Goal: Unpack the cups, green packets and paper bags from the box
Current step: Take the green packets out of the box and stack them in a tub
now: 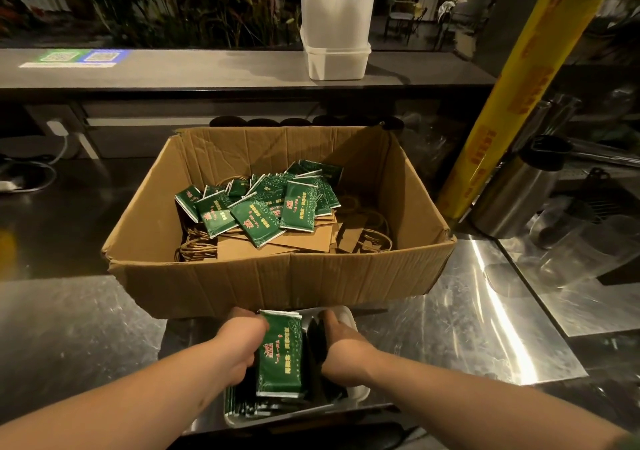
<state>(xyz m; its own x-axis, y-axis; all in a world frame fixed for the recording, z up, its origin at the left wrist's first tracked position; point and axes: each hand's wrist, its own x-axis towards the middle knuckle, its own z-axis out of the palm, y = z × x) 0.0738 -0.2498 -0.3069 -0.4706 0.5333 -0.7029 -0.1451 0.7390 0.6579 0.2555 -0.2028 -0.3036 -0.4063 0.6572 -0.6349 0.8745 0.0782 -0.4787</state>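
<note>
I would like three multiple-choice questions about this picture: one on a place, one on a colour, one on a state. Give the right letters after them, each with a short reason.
1. Where are the bags?
A. on the shelf
B. in the box, under packets
C. on the floor

2. The roll right of the box is:
A. blue
B. white
C. yellow

3. The left hand:
A. grips a packet at the tray
B. lies flat on the counter
C. is inside the box

1 B: brown paper and handles show beneath the packets.
2 C: its wrap is yellow.
3 A: the hand closes on the packet's edge.
</note>
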